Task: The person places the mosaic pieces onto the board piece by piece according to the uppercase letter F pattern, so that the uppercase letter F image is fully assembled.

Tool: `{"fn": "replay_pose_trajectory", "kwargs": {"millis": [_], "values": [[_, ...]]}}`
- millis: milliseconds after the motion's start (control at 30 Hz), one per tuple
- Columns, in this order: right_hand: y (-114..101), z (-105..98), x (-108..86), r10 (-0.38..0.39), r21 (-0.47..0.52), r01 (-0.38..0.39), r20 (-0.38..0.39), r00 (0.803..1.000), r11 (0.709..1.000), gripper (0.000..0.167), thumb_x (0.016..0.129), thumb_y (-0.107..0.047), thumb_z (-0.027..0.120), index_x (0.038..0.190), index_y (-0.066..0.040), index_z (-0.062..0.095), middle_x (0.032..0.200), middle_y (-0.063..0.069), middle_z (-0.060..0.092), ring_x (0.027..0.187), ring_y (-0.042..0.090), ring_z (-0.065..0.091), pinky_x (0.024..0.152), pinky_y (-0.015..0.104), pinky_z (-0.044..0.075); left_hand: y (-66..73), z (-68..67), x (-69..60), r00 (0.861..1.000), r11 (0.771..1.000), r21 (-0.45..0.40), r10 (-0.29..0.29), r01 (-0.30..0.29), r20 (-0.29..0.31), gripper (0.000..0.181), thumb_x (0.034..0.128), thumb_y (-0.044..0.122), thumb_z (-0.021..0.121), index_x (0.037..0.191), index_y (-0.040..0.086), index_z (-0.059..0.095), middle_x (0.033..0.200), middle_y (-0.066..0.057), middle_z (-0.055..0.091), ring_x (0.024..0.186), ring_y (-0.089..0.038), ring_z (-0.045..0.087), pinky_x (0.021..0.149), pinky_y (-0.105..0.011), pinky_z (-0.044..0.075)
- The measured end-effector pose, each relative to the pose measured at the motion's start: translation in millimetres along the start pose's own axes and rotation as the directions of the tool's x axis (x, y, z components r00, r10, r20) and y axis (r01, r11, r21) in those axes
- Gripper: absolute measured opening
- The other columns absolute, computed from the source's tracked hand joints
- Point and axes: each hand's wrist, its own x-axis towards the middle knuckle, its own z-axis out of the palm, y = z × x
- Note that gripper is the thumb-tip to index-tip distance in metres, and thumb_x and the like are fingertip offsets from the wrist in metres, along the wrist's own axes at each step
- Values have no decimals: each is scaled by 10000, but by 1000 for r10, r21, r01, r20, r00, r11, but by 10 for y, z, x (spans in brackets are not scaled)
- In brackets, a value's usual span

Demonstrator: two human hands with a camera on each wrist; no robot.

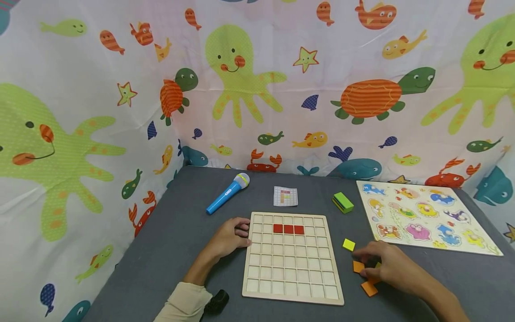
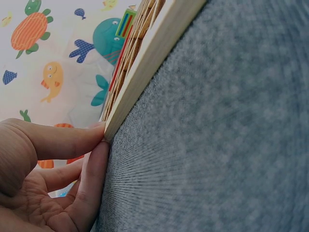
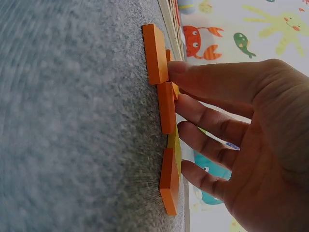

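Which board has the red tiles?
The grid board, touched by the left hand: three red tiles sit on it; the animal board has none.

one grid board (image 1: 288, 273), three red tiles (image 1: 288, 229), four-plus orange tiles (image 3: 167, 107); one microphone (image 1: 226, 195)

Head view: bright, even, diffuse light; patterned backdrop (image 1: 306, 120) pale, faintly pink toward the centre; dark grey table (image 1: 169, 250) with weak, soft-edged shadows. Sharpness: good overall. Distortion: wide-angle stretching toward the left and right edges. Left wrist view: dimmer, cool-toned; near table surface blurred; left hand (image 2: 63, 176) partly shaded; backdrop washed pale. Right wrist view: cool cast; table surface at left blurred; orange tiles (image 3: 167, 108) fairly distinct; right hand (image 3: 263, 140) shaded, backdrop bright behind.
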Motion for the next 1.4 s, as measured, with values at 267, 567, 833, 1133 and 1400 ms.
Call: {"fn": "replay_pose_trajectory", "kwargs": {"millis": [267, 567, 833, 1133, 1400], "values": [[30, 18, -15, -8, 8, 8, 5, 1000, 1000, 397, 868, -312, 866, 1211, -131, 779, 985, -45, 658, 877, 123, 568, 743, 248, 495, -14, 11, -5, 1000, 1000, 2, -1, 1, -3, 592, 851, -11, 835, 1405, 16, 630, 1208, -113, 633, 1097, -226, 680, 914, -391, 585], [50, 18, -54, -27, -4, 27, -5, 1000, 1000, 389, 869, -301, 851, 1220, -150, 780, 994, -59, 653, 875, 53, 548, 755, 248, 489, -22, 34, -17, 1000, 1000, -2, 4, -4, -3, 600, 844, 0, 843, 1403, 6, 627, 1214, -115, 629, 1095, -223, 676, 916, -400, 584], [52, 35, -64, -29, 17, 29, -10, 1000, 999, 355, 882, -308, 843, 1196, -156, 780, 1005, -58, 661, 876, 46, 552, 748, 240, 488, -17, 23, -18, 1000, 1000, 2, 6, -6, -1, 600, 843, -1, 844, 1403, 4, 628, 1208, -118, 625, 1087, -220, 675, 920, -406, 581], [-13, 76, -54, -72, -39, 69, -91, 993, 997, 301, 877, -318, 854, 1150, -205, 798, 986, -94, 633, 891, 40, 545, 760, 249, 492, -17, 3, -11, 1000, 1000, 3, 20, -20, 2, 593, 845, -15, 833, 1400, -7, 624, 1208, -123, 630, 1089, -227, 675, 919, -410, 580], [-99, 113, -15, -81, -93, 69, -138, 987, 993, 291, 876, -341, 861, 1142, -235, 806, 1028, -115, 636, 945, 86, 545, 792, 277, 497, -7, -8, -2, 1000, 1000, 10, 16, -16, 2, 596, 844, -10, 838, 1401, 1, 626, 1209, -117, 627, 1086, -220, 675, 910, -399, 583]]}}
